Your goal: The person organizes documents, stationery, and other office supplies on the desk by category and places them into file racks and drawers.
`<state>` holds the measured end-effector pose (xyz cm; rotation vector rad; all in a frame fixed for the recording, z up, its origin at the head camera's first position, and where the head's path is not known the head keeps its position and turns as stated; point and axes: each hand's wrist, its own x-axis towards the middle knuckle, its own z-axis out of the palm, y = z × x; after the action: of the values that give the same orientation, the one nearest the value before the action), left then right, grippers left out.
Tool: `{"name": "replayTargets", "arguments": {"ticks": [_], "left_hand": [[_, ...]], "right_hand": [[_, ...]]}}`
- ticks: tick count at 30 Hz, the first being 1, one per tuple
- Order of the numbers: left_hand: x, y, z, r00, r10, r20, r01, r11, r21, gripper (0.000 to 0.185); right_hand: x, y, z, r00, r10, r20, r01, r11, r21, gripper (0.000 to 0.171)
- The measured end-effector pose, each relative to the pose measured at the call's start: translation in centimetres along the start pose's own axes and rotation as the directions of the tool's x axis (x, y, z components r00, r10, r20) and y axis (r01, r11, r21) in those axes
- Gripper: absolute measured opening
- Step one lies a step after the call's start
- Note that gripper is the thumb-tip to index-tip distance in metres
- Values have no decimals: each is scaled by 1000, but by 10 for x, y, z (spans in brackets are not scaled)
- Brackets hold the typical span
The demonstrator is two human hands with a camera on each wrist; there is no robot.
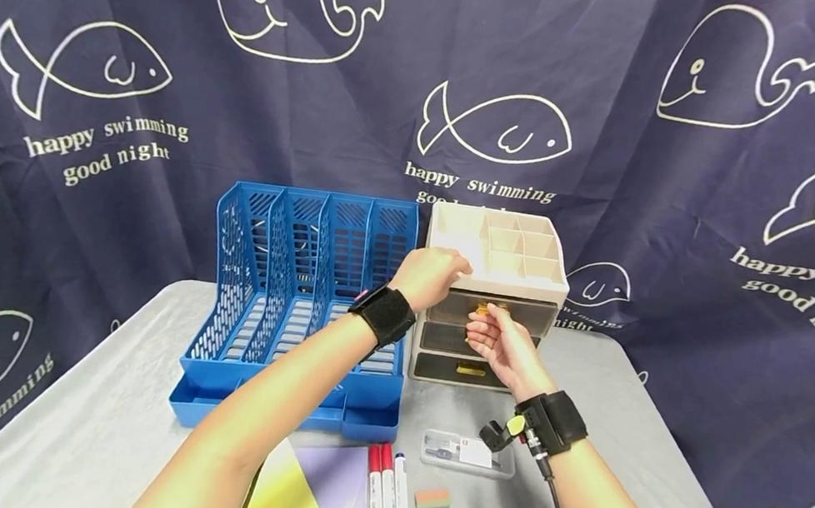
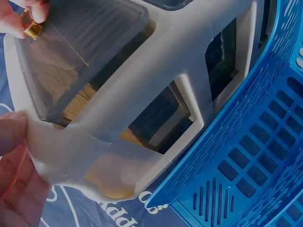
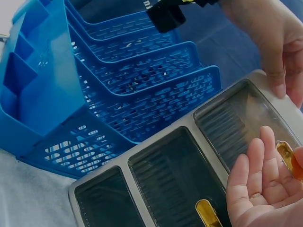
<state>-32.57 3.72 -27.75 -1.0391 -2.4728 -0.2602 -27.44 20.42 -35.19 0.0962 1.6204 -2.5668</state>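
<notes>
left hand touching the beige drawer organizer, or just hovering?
Touching. The left wrist view shows the left hand with its thumb pressed against the beige plastic drawer organizer at its top edge; the head view agrees.

Bright, even light overhead, shadows soft. Head view sharp, bending at the edges. Wrist views close, slightly blurred, fingers washed out.
</notes>
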Motion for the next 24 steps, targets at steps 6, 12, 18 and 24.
{"name": "replayTargets", "arguments": {"ticks": [6, 12, 18, 24], "left_hand": [[-1, 0, -1, 1000, -3, 6, 3, 1000, -6, 21], [0, -1, -5, 1000, 1, 16, -1, 1000, -17, 21], [0, -2, -6, 1000, 12, 28, -12, 1000, 0, 21], [2, -1, -5, 1000, 17, 25, -18, 1000, 18, 22]], "right_hand": [[-11, 5, -2, 1000, -12, 9, 11, 1000, 19, 41], [-20, 10, -1, 1000, -17, 25, 17, 1000, 10, 42], [-31, 11, -2, 999, -26, 42, 25, 1000, 8, 42], [-43, 12, -5, 996, -39, 79, 39, 999, 7, 41]]}}
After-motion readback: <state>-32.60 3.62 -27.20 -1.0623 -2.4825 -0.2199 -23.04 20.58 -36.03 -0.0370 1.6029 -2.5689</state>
